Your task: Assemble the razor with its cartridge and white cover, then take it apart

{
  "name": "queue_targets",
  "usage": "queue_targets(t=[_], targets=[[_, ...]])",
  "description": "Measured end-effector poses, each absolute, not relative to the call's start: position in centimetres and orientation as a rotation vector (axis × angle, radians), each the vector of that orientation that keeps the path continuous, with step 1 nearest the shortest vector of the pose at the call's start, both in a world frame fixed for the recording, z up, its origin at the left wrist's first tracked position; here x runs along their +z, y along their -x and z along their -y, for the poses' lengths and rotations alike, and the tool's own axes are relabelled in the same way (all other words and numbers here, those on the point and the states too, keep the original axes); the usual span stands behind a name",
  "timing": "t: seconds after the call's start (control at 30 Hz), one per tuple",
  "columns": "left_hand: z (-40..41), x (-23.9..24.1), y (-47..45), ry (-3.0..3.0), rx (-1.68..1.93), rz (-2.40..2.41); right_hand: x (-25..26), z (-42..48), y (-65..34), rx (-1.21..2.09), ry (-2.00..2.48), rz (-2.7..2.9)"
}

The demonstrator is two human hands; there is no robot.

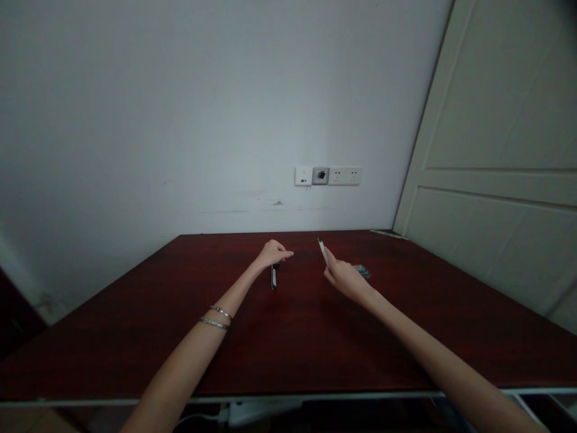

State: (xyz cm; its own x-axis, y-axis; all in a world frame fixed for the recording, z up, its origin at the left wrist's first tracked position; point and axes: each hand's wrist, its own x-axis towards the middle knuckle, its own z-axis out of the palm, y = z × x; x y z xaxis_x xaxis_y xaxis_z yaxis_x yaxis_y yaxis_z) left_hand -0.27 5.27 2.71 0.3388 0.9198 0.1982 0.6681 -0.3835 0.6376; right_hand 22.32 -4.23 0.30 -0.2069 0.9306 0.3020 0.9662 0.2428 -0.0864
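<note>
My right hand (345, 278) is closed around a slim white stick with a black tip (323, 249), which points up and away from me. Thumb and fingertips of my left hand (274, 252) are pinched together above the table; whatever they hold, if anything, is too small to make out. Just below that hand a narrow black-and-white object (273, 278) lies on the table, its far end dark and partly hidden by the hand. Behind my right hand lies a small clear and teal packet (362, 271), partly covered by the hand.
The dark red wooden table (288, 349) reaches back to a white wall (225, 120) with sockets (345, 175) on it. A pale panelled door (500, 150) stands along the right side. Under the front edge are a white box-like item (256, 413) and a cable.
</note>
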Motion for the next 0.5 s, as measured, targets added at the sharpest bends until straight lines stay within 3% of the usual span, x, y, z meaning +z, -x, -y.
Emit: queue_targets(t=[0.27,0.5], targets=[[-3.8,3.0,-3.3,-1.978,0.759,-1.188,1.2,6.6,-17.6,-0.187,1.644,2.273],[-2.7,4.3,-3.8,-2.145,0.711,-1.388,1.0,6.4,-16.4,-0.23,1.632,2.318]])
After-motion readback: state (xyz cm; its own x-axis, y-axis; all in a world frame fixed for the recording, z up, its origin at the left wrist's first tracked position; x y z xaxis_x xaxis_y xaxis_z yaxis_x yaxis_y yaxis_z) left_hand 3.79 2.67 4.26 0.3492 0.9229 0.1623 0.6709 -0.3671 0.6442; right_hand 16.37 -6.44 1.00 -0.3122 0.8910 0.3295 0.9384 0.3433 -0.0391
